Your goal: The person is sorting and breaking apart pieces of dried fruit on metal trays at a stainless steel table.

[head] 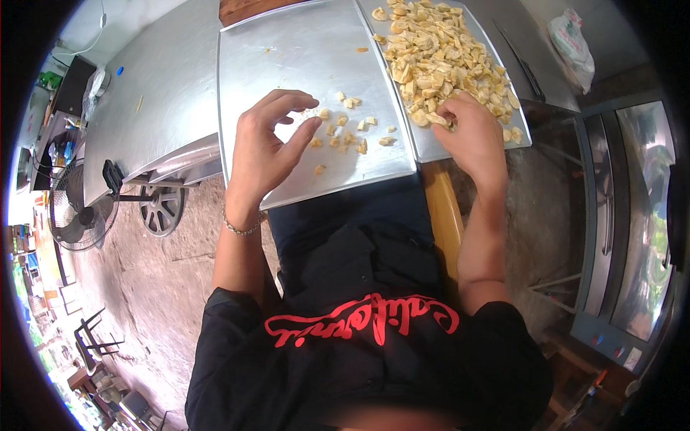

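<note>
A metal tray lies before me with several small pale-yellow food pieces scattered over its near right part. Above it my left hand hovers, thumb and fingers apart, holding nothing. Beside that tray, on the right, a second metal tray bears a large heap of yellow food pieces, perhaps dried fruit or cut root. At the near edge of the heap my right hand pinches one yellow piece between thumb and fingers. Its other fingers are curled and partly hidden.
A knife with a black handle lies right of the heaped tray, near a white plastic bag. Leftward a steel table carries a blue cap. A fan stands beyond its near corner. A glass-doored cabinet is at right.
</note>
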Action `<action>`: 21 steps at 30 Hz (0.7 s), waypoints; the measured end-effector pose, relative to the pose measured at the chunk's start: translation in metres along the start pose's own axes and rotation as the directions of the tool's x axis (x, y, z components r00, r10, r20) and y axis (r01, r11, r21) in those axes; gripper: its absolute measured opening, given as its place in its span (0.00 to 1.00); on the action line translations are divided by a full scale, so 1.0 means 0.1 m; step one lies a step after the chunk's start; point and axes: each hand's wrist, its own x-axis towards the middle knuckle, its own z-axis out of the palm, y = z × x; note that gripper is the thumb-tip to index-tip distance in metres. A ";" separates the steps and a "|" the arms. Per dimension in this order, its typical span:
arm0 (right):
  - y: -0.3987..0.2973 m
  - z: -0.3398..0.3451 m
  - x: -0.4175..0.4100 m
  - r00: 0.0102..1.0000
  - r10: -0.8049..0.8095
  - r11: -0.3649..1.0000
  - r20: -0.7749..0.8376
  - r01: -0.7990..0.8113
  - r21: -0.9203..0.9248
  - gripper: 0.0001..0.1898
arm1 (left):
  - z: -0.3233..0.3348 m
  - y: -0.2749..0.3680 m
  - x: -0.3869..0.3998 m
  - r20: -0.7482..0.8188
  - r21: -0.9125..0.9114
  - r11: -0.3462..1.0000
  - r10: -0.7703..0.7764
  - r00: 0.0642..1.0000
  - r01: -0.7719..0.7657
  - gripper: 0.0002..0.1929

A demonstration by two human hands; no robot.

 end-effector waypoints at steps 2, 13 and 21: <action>-0.08 -0.08 -0.01 0.999 -0.049 0.991 -0.005 0.049 0.121 0.12 | 0.02 0.00 0.00 0.008 -0.007 1.000 0.008 1.000 -0.008 0.11; -0.64 0.08 -0.11 0.943 -0.325 0.686 -0.071 0.287 0.668 0.11 | 0.25 0.23 -0.09 0.118 -0.179 0.983 0.068 0.991 -0.046 0.18; -0.69 0.09 -0.12 0.920 -0.381 0.665 -0.089 0.340 0.665 0.10 | 0.25 0.20 -0.14 0.106 -0.200 0.979 0.071 0.992 -0.049 0.09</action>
